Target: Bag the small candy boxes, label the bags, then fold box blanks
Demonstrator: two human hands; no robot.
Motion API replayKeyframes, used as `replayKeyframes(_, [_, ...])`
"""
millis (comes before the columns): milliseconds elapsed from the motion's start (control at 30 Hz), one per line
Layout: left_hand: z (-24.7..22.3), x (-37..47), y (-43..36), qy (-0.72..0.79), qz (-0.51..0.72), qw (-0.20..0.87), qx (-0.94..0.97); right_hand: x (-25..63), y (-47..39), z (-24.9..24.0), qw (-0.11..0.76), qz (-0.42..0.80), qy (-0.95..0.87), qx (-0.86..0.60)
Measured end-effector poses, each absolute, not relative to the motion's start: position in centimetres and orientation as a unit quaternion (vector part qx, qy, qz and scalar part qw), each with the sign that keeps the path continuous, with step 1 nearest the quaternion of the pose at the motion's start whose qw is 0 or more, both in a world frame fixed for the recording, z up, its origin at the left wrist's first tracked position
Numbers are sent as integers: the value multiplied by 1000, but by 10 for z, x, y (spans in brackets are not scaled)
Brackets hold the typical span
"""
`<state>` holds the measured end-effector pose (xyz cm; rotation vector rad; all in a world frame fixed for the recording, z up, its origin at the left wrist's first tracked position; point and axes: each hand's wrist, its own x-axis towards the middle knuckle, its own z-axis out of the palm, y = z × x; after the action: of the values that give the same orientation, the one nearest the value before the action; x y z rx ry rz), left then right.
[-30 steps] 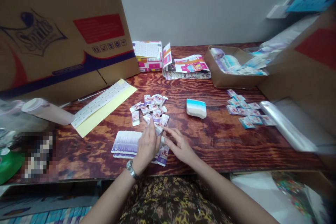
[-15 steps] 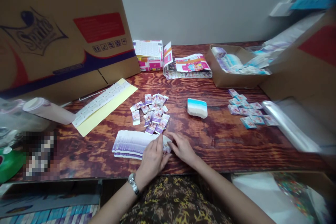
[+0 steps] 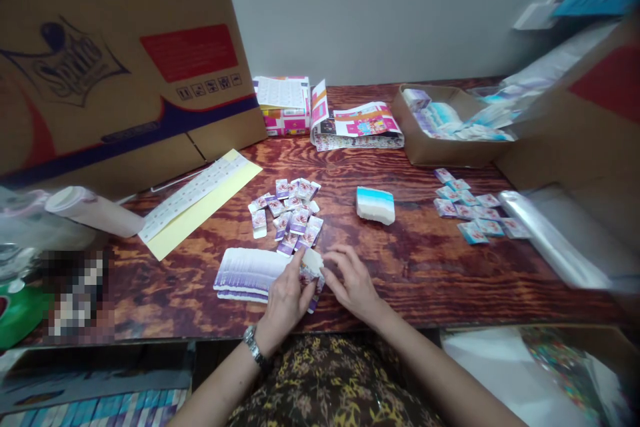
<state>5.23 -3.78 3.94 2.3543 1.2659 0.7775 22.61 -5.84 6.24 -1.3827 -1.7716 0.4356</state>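
Note:
My left hand (image 3: pixel 289 290), with a metal watch on the wrist, is closed on a small white and purple carton (image 3: pixel 313 263) near the table's front edge. My right hand (image 3: pixel 354 282) is at the carton's right side, fingers bent and apart, with the thumb close to its edge; whether it touches cannot be made out. Directly left of my left hand lies a fanned row of flat white and purple cartons (image 3: pixel 247 273). Beyond it several small folded boxes (image 3: pixel 295 213) with a flower print are heaped. A blue and white stack (image 3: pixel 375 205) stands to the right.
More small boxes (image 3: pixel 467 207) lie at the right, beside a clear plastic roll (image 3: pixel 545 240). Behind them stands an open cardboard tray (image 3: pixel 455 155) of packets. A large Sprite carton (image 3: pixel 120 80) takes up the left, with sticker sheets (image 3: pixel 200 203) in front.
My right hand has drawn slightly right, its fingers lifting and spreading. The carton under my left hand shows more of its white top, and my left hand has shifted slightly left.

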Motion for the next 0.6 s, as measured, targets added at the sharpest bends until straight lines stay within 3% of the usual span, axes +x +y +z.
replayKeyframes(133, [42,56,-36,431,292,193,832,221,-65,57,401,180,-729,-524])
replayKeyframes(333, [49,55,-33,400,242,197,862,216,-64,68,442,380,-613,-534])
replayKeyframes(433, [53,54,-33,390,237,174,872,215,-58,71,488,440,-516,-550])
replayKeyframes(600, [51,53,-35,401,230,159,873,216,-47,71,480,523,-474,-522])
